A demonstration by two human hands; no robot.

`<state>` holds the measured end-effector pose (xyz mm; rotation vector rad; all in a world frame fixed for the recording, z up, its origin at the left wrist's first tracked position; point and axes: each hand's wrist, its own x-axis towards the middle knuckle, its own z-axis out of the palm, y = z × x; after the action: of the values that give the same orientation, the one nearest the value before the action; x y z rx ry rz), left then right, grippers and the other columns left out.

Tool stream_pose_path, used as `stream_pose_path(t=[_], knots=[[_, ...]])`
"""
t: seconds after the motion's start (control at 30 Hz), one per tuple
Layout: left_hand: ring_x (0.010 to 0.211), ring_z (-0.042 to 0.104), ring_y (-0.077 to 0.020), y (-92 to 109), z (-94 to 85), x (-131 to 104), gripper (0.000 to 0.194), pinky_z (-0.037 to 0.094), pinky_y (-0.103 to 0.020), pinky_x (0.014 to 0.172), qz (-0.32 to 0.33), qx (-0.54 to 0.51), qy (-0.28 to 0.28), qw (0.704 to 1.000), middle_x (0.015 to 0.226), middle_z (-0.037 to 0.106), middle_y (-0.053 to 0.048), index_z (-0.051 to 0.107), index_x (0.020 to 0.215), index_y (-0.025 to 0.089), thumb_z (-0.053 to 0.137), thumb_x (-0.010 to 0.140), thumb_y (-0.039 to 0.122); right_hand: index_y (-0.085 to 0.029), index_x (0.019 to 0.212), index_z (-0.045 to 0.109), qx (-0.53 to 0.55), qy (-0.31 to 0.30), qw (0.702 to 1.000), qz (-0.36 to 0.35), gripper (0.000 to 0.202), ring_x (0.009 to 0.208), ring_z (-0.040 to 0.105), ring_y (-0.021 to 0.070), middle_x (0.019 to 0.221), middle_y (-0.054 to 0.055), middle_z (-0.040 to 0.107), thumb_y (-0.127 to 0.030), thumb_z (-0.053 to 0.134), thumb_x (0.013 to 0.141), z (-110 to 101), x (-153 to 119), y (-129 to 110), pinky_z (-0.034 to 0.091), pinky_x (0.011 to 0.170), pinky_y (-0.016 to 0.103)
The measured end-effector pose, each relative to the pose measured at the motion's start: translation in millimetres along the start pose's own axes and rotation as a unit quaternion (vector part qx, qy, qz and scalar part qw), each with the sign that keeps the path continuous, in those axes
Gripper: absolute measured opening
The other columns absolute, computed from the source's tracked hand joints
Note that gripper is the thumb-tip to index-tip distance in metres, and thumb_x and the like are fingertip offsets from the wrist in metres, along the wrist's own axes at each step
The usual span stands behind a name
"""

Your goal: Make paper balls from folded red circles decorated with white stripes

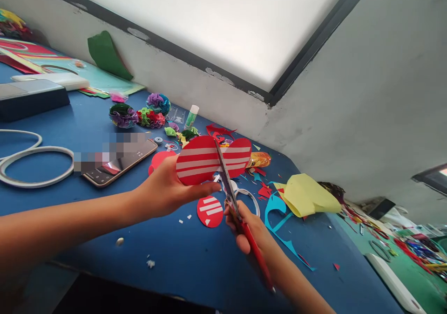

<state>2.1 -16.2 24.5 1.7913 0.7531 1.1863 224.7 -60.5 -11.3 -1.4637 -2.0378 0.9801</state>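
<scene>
My left hand [167, 183] pinches a red paper piece [199, 159] with two rounded lobes and pale stripes, thumb below its lower edge. My right hand [247, 225] grips red-handled scissors [256, 253]. The scissor blades point up and away and cross the middle of the paper between its lobes. Below the paper, a red striped disc [209, 212] lies on the blue table. More red paper [159, 160] shows behind my left hand.
A phone [122, 158] lies left of my hands, beside white rings [38, 165]. Ruffled paper balls [124, 116] and a glue stick [192, 117] stand farther back. Blue scraps [277, 207] and yellow paper [307, 195] lie at right. A wall borders the table's back.
</scene>
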Motion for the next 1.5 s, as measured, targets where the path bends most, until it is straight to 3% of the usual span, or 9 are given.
stream_pose_path(t=[0.17,0.37,0.63,0.87,1.0,1.1,1.33,1.5], knots=[[0.049,0.053,-0.0097,-0.8,4.3,-0.6,0.019,0.046,-0.018,0.042,-0.089,-0.089,0.022,0.992,0.054,0.055,0.004,0.061,0.070,0.017,0.067,0.074,0.035,-0.022,0.090,0.041,-0.020,0.007,1.000,0.013,0.018,0.056,0.045,0.0140,0.063,-0.003,0.055,-0.027,0.050,0.075,3.5,-1.7,-7.0,0.035,0.056,0.026],[0.047,0.054,-0.0096,4.6,10.8,2.6,0.012,0.044,-0.018,0.037,-0.160,-0.152,0.045,0.974,0.057,0.058,0.004,0.062,0.073,0.018,0.062,0.075,0.030,-0.022,0.090,0.038,-0.027,0.006,1.000,0.006,0.020,0.053,0.047,0.0138,0.064,-0.004,0.058,-0.024,0.049,0.073,5.1,-2.1,-12.8,0.035,0.055,0.026],[0.045,0.052,-0.0081,2.8,12.3,2.3,0.008,0.043,-0.018,0.037,-0.156,-0.152,0.060,0.974,0.060,0.057,0.005,0.059,0.070,0.017,0.060,0.075,0.023,-0.022,0.088,0.037,-0.036,0.002,0.999,0.015,0.017,0.054,0.048,0.0136,0.065,-0.003,0.059,-0.024,0.047,0.074,4.4,-2.2,-18.8,0.036,0.054,0.025],[0.046,0.051,-0.0080,-1.3,11.1,2.3,0.010,0.042,-0.017,0.039,-0.157,-0.161,0.053,0.973,0.057,0.057,0.003,0.059,0.067,0.015,0.060,0.074,0.022,-0.022,0.088,0.037,-0.045,0.004,0.999,0.000,0.020,0.055,0.049,0.0131,0.060,-0.005,0.053,-0.014,0.042,0.070,5.4,-2.5,-19.4,0.036,0.055,0.023],[0.045,0.049,-0.0078,-1.8,10.4,3.1,0.007,0.042,-0.017,0.039,-0.160,-0.163,0.057,0.972,0.055,0.058,0.003,0.059,0.064,0.015,0.061,0.070,0.020,-0.022,0.087,0.038,-0.047,0.005,0.999,0.003,0.019,0.054,0.046,0.0137,0.053,-0.007,0.049,-0.015,0.042,0.071,5.9,-3.2,-19.4,0.035,0.054,0.023],[0.044,0.049,-0.0079,-1.4,10.7,3.2,0.007,0.041,-0.017,0.038,-0.165,-0.163,0.062,0.971,0.054,0.058,0.003,0.060,0.065,0.016,0.063,0.068,0.021,-0.022,0.088,0.038,-0.045,0.012,0.999,0.006,0.017,0.055,0.044,0.0136,0.057,-0.005,0.053,-0.019,0.046,0.073,6.1,-3.0,-16.9,0.035,0.054,0.024],[0.048,0.052,-0.0075,-3.4,11.6,-0.3,0.009,0.042,-0.015,0.042,-0.182,-0.154,0.010,0.971,0.057,0.059,0.003,0.061,0.069,0.016,0.068,0.067,0.021,-0.022,0.093,0.040,-0.021,0.026,0.999,0.013,0.023,0.056,0.048,0.0147,0.065,-0.003,0.059,-0.022,0.050,0.072,1.5,-1.8,-10.6,0.038,0.055,0.025],[0.047,0.050,-0.0063,-3.4,8.7,-2.1,0.015,0.042,-0.016,0.043,-0.156,-0.146,-0.018,0.977,0.058,0.058,0.003,0.060,0.069,0.017,0.068,0.072,0.029,-0.023,0.090,0.039,-0.037,0.067,0.997,0.026,0.021,0.059,0.055,0.0161,0.066,-0.002,0.061,-0.019,0.047,0.071,-1.9,-2.6,-7.5,0.040,0.060,0.027]])
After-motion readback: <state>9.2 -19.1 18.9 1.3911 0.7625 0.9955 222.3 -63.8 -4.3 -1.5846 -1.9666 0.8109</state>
